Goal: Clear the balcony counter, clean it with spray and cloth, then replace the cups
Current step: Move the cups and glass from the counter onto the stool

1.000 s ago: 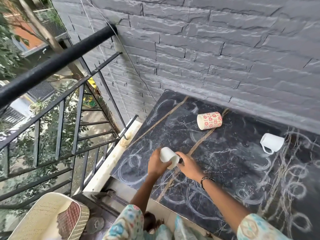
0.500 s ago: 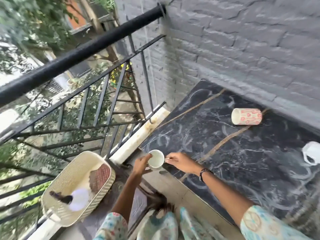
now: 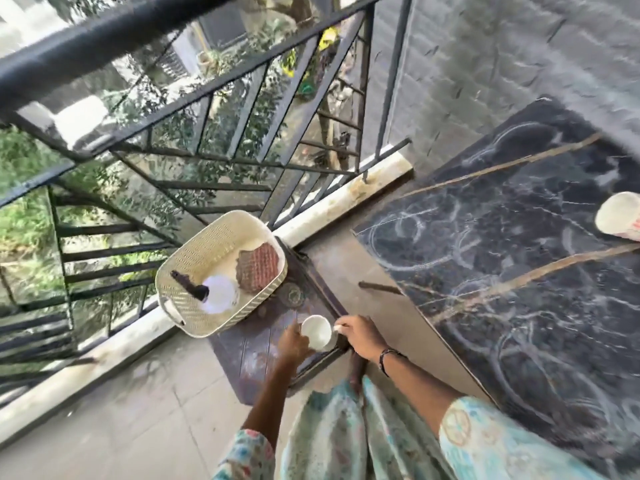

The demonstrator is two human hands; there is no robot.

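A small white cup (image 3: pixel 316 331) is upright between both hands, over a low dark brown stool (image 3: pixel 259 355). My left hand (image 3: pixel 292 344) curls around the cup's left side. My right hand (image 3: pixel 358 337) pinches its handle on the right. The black marble counter (image 3: pixel 502 271) with white ring marks lies to the right. A floral cup (image 3: pixel 620 216) lies on its side at the counter's right edge, partly cut off. A cream basket (image 3: pixel 194 265) on the stool holds a white spray bottle (image 3: pixel 218 292) with a black trigger and a reddish cloth (image 3: pixel 258 268).
A black metal railing (image 3: pixel 207 98) runs along the left, with a pale ledge (image 3: pixel 329 209) at its base. A grey brick wall (image 3: pixel 502 64) stands behind the counter. The tiled balcony floor (image 3: pixel 121 410) lies at lower left. My patterned clothing fills the bottom.
Both hands have carried the white cup off the counter, left and down, to above the stool. The view has swung left, so the basket is now central and the white mug is out of sight.
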